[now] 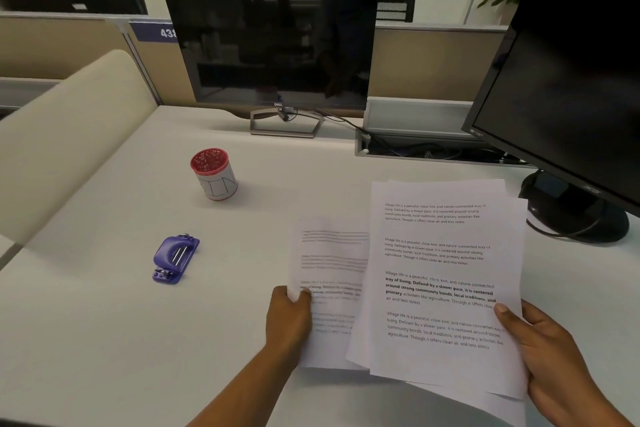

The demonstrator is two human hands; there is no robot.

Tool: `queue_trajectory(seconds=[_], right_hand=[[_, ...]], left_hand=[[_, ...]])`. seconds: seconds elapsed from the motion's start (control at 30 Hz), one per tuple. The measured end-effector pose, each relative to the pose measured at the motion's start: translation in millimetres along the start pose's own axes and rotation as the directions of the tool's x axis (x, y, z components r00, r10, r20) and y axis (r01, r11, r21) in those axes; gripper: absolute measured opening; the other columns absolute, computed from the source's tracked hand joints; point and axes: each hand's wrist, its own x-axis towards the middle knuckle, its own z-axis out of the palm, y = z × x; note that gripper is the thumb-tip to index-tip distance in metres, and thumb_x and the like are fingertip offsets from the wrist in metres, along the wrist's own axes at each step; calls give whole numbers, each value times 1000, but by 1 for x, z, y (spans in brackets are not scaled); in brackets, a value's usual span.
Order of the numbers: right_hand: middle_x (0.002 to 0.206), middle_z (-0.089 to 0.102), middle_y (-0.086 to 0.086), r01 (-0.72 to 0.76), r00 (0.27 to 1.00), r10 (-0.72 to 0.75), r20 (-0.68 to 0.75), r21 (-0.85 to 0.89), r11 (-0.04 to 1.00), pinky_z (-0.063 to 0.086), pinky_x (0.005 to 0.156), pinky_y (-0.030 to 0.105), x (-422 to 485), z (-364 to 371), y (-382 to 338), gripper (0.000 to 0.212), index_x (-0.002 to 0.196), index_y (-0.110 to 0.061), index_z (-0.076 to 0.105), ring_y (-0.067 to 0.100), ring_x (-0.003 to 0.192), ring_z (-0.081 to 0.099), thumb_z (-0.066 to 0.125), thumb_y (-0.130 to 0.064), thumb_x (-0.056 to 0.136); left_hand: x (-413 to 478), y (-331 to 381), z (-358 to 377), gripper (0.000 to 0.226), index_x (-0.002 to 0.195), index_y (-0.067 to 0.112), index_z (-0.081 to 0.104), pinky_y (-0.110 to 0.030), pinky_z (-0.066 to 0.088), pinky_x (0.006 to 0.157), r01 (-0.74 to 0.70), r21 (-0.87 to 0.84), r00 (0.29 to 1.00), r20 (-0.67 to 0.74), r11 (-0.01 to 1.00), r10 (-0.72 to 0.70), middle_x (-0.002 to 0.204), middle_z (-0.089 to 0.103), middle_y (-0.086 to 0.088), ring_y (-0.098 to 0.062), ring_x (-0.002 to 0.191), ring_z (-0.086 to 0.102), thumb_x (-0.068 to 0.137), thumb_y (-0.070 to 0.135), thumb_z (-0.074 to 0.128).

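Observation:
My right hand (550, 354) grips a stack of printed paper sheets (446, 274) by their right edge, thumb on top of the text. My left hand (289, 315) pinches a single printed sheet (329, 260) at its left edge; that sheet is blurred and lies partly under the stack. Both are held just above the white desk (104, 322). A blue hole punch (175, 258) lies on the desk to the left of my hands. Farther back stands a small red-topped container (213, 173) filled with pins.
A Dell monitor (273, 42) stands at the back centre, and a second black monitor (568, 87) with its round base (575, 215) at the right. A cable tray (415, 135) with wires runs between them. A beige partition (69, 135) borders the desk's left side.

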Motion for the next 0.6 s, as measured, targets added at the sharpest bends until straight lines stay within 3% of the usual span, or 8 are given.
queue_trajectory(seconds=[0.17, 0.3, 0.37, 0.6], right_hand=[[97, 79, 6, 4, 1000, -4, 15, -6, 1000, 60, 71, 36, -2, 3, 0, 19, 108, -12, 72, 16, 72, 76, 62, -6, 92], [101, 78, 9, 10, 1000, -9, 20, -3, 1000, 59, 73, 38, -1, 4, 1, 21, 110, -11, 72, 20, 76, 76, 62, -6, 92], [103, 78, 9, 2, 999, -2, 43, 13, 1000, 61, 71, 37, -1, 6, 1, 21, 109, -11, 73, 21, 79, 77, 62, -6, 93], [107, 77, 12, -9, 989, 0, 147, 63, 998, 61, 63, 35, 0, 15, -9, 25, 105, -14, 77, 28, 91, 76, 66, -15, 83]], left_hand=[[-4, -2, -3, 7, 101, 21, 60, -27, 58, 61, -53, 70, 993, 112, 996, 45, 94, 71, 1, -16, 76, 72, 96, 24, 56], [-14, 2, -5, 9, 93, 21, 62, -17, 51, 47, -73, -31, 986, 150, 997, 77, 79, 77, 2, -11, 60, 73, 97, 17, 55], [-19, 4, -5, 8, 96, 19, 64, -21, 53, 49, -48, -96, 982, 175, 994, 64, 75, 78, 3, -13, 62, 75, 97, 16, 56], [-42, 22, 2, 17, 106, 14, 63, -44, 62, 73, 54, -329, 920, 383, 943, 81, 96, 80, -7, -30, 82, 76, 93, 24, 66]])
